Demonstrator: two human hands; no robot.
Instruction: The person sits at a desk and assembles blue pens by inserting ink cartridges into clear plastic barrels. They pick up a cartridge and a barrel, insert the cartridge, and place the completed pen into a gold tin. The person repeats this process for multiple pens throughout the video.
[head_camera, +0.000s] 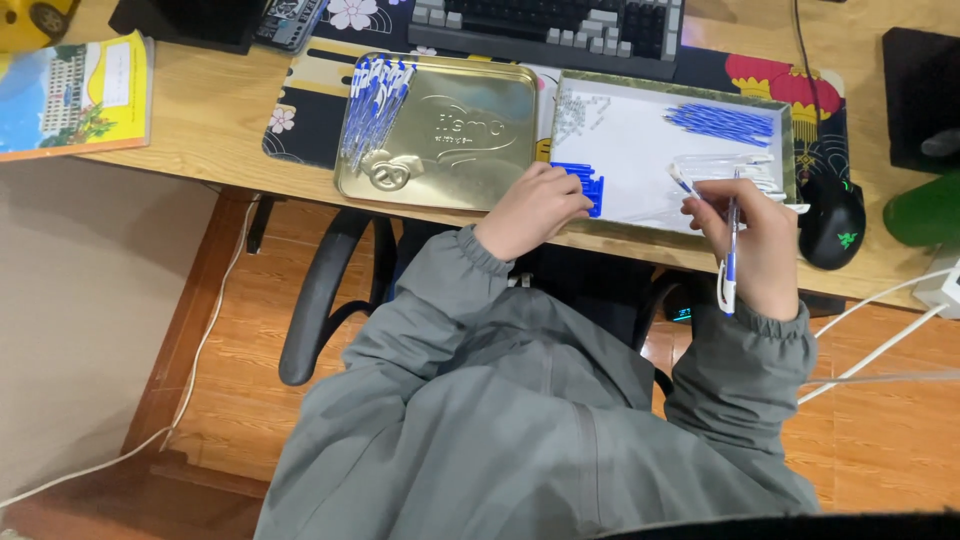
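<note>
A white-lined tin tray (640, 130) lies on the wooden desk. It holds blue pen caps (582, 183), blue refills (722, 122), clear pen barrels (725, 168) and small springs (580, 108). My left hand (535, 205) rests over the blue caps at the tray's near left, fingers curled on them. My right hand (745, 240) holds a partly built pen (728, 250) upright, with a thin blue-tipped part (683, 182) between its fingertips. To the left, a gold tin lid (470, 150) carries a pile of finished blue and white pens (375, 105).
A keyboard (550, 25) stands behind the tray. A black mouse (830, 225) sits right of it, a green object (925, 212) further right. A yellow book (75, 95) lies at far left. Black chair arms (320, 300) and white cables (880, 340) are below the desk edge.
</note>
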